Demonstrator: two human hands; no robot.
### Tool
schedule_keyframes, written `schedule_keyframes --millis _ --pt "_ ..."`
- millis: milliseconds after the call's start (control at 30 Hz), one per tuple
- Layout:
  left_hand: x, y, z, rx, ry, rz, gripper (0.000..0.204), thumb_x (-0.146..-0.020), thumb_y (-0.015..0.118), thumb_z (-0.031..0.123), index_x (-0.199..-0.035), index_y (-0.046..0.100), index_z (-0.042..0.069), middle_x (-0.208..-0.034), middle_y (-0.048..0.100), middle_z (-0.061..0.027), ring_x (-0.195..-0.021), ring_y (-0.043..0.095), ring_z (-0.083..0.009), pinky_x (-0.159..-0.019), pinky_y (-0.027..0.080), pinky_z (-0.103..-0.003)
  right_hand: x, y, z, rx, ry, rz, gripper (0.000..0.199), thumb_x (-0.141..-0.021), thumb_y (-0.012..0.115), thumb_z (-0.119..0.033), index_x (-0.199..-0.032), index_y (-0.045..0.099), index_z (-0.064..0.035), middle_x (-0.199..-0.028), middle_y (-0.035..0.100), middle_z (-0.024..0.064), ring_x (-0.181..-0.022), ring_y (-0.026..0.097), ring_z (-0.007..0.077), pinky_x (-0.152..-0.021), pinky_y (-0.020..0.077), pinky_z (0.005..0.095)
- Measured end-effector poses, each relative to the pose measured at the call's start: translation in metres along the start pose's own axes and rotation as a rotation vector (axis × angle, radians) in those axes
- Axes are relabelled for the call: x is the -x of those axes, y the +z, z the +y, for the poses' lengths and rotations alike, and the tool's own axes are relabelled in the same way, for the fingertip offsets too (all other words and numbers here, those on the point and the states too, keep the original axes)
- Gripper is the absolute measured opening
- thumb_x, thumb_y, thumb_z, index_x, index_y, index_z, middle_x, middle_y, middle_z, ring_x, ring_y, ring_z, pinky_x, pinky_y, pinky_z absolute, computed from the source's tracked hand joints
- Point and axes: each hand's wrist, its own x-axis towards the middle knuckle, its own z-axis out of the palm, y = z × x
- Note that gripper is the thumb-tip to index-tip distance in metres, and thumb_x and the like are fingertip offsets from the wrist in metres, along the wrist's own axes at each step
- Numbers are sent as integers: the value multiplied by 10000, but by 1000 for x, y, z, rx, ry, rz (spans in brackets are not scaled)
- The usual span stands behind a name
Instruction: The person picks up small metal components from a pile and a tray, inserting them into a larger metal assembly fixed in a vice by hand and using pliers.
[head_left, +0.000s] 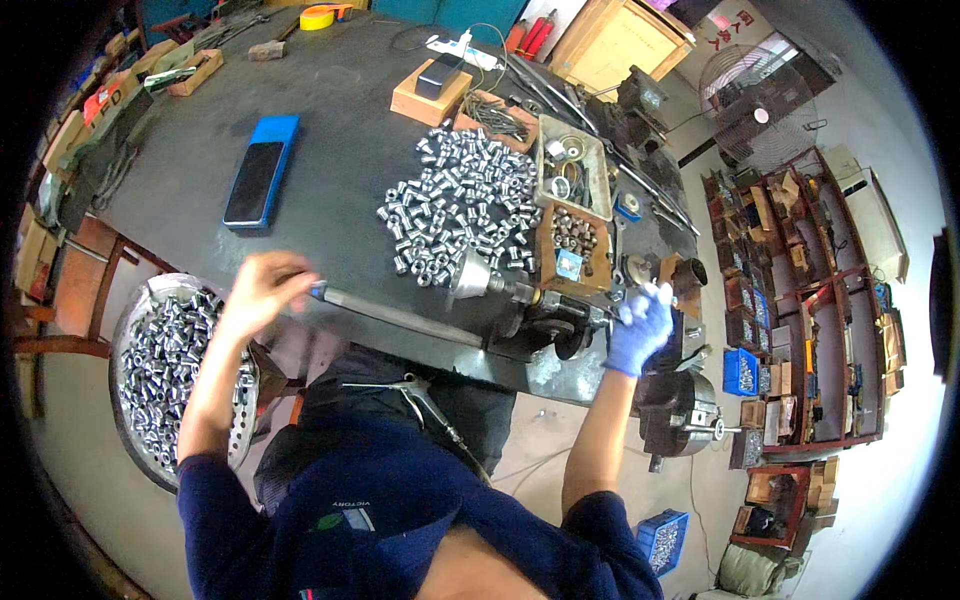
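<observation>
My left hand (262, 290), bare, grips the end of a long grey metal lever (395, 315) lying along the front edge of the dark workbench (330, 150). The lever runs right to a small bench machine (540, 320) with a cone-shaped metal head (470, 275). My right hand (640, 325) wears a blue glove and is closed on a part at the right end of that machine. A heap of small shiny metal sleeves (465, 205) lies on the bench just behind the machine.
A round perforated metal basin (165, 370) full of the same sleeves stands at my lower left. On the bench are a phone on a blue box (260, 175), wooden trays of parts (572, 235) and tools. Shelves with boxes (800, 300) line the right wall.
</observation>
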Motion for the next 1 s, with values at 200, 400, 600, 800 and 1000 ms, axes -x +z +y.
schedule_keyframes --millis 200,400,600,800,1000 --pt "86 -76 -39 -1129 -97 318 199 -721 624 105 -869 597 -25 -675 593 -192 -620 582 -329 -595 456 -399 66 -53 -9 -162 -3 -153 285 -886 510 -271 -826 542 5 -500 428 6 -397 356 59 -322 271 189" --pt "12 17 -4 -789 201 198 213 -745 610 158 -905 608 16 -779 617 -178 -733 611 -335 -639 485 -401 55 -85 52 71 270 116 259 -890 496 -296 -779 562 -71 -528 453 -21 -384 377 58 -322 278 189" --pt "-83 111 -41 -940 342 -108 271 -730 614 228 -920 544 48 -771 608 -157 -727 596 -346 -673 464 -434 32 -82 65 -150 284 3 145 -862 542 -236 -785 558 -115 -631 527 -39 -504 471 70 -480 420 216" --pt "-77 99 -43 -711 246 -44 177 -693 611 124 -825 539 30 -728 605 -141 -657 607 -287 -611 478 -380 46 -82 58 -283 395 -90 213 -850 544 -312 -787 568 -111 -680 580 -15 -470 496 70 -422 422 190" --pt "-66 96 8 473 124 -307 212 -786 629 64 -960 568 -41 -778 607 -79 -659 601 -136 -609 488 -239 41 -89 59 -207 413 88 288 -849 515 -366 -865 603 -93 -824 642 63 -763 615 216 -711 517 370"
